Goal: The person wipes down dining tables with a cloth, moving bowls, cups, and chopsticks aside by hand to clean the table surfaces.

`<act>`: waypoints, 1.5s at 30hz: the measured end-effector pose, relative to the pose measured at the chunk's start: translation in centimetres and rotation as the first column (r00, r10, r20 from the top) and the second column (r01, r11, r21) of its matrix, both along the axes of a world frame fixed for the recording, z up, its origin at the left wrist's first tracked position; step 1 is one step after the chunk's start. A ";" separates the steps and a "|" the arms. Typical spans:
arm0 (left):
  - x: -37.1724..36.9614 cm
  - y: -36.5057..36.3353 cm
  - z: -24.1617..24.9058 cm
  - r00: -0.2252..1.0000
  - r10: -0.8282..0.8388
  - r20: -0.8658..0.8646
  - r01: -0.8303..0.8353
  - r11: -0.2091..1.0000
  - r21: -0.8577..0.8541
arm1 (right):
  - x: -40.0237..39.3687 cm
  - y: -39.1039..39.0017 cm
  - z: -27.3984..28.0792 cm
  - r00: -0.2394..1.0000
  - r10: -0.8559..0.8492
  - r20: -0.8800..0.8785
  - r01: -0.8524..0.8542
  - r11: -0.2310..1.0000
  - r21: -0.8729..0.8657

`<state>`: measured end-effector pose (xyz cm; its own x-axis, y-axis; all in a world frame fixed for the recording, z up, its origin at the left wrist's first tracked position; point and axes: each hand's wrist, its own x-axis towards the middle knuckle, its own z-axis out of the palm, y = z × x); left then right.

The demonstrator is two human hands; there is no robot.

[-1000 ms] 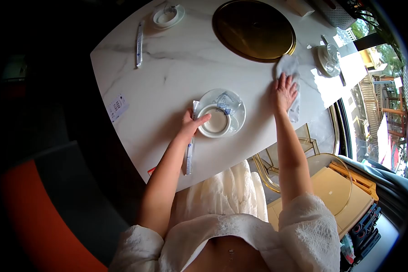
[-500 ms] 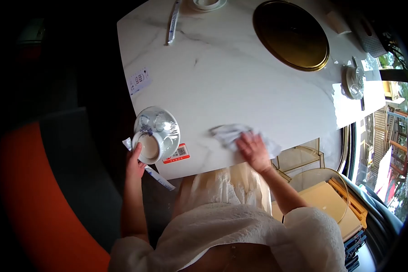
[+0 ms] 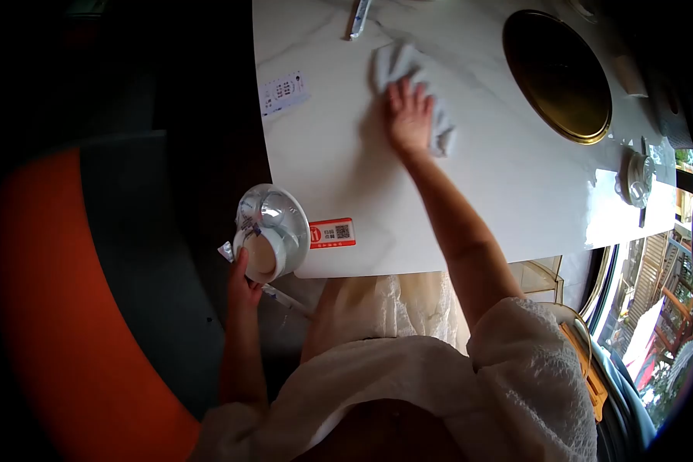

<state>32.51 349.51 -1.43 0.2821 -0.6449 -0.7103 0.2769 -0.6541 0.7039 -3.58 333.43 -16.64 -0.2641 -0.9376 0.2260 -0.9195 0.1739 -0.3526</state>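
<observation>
My left hand (image 3: 245, 279) grips a wrapped stack of white dishes (image 3: 292, 219), with a bowl and clear glassware under plastic, at the table's near left corner. A long paper-wrapped packet (image 3: 285, 299) sticks out beneath the stack. My right hand (image 3: 410, 115) lies flat with spread fingers on a white and grey cloth (image 3: 399, 65), pressed to the marble-patterned table (image 3: 477, 200). Beside the dishes is a red label with a square code (image 3: 333, 232).
A purple-printed card (image 3: 285, 94) lies by the left edge, a wrapped packet (image 3: 359, 19) at the top. A round gold-rimmed dark tray (image 3: 558, 77) and another wrapped dish set (image 3: 637, 179) sit to the right. An orange and grey seat (image 3: 77, 292) is at left.
My right hand has moved the cloth forward and left across the table. The view has shifted, and the dishes in my left hand are tilted more, uncovering more of the red label.
</observation>
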 end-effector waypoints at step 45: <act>-26.0 -9.2 -9.8 0.770 -0.599 -0.218 0.606 0.794 -0.042 | -2.6 28.9 2.9 0.976 -0.209 0.061 0.196 0.966 0.168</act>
